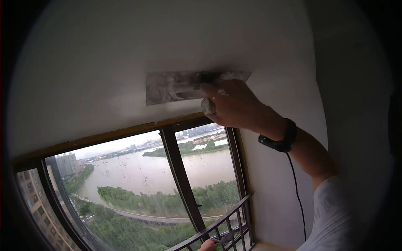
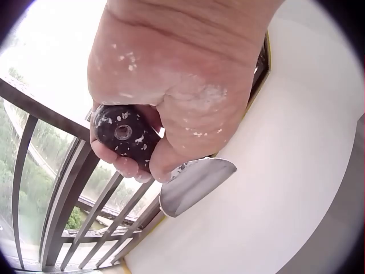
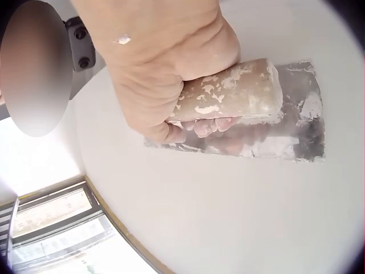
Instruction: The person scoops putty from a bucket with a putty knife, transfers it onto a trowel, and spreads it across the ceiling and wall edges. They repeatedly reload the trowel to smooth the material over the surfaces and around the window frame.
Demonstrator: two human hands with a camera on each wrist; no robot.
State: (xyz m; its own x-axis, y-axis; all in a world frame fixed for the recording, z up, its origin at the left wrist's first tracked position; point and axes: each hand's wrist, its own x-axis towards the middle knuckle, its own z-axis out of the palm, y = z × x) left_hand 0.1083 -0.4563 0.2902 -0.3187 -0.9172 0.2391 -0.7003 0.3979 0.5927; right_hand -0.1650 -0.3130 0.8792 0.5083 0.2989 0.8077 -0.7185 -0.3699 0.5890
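Note:
My right hand [image 1: 232, 100] grips the plastering trowel [image 1: 161, 88] by its thick, pale handle [image 3: 234, 94], which is spotted with dried plaster. The smeared rectangular metal blade lies along the white surface [image 1: 104, 75] above the window. Low in the head view, only part of my left hand [image 1: 207, 245] shows, near the railing. The left wrist view shows that hand gripping a putty knife [image 2: 197, 185]; the butt of its black handle faces the camera and its metal blade sticks out past the thumb. White specks dot both hands.
A dark-framed window [image 1: 178, 167] fills the lower left, with a river and trees outside. A metal railing [image 1: 224, 219] runs across its lower right. White wall [image 1: 276, 188] stands to the right. A black cable [image 1: 298, 192] hangs from the band on my right wrist.

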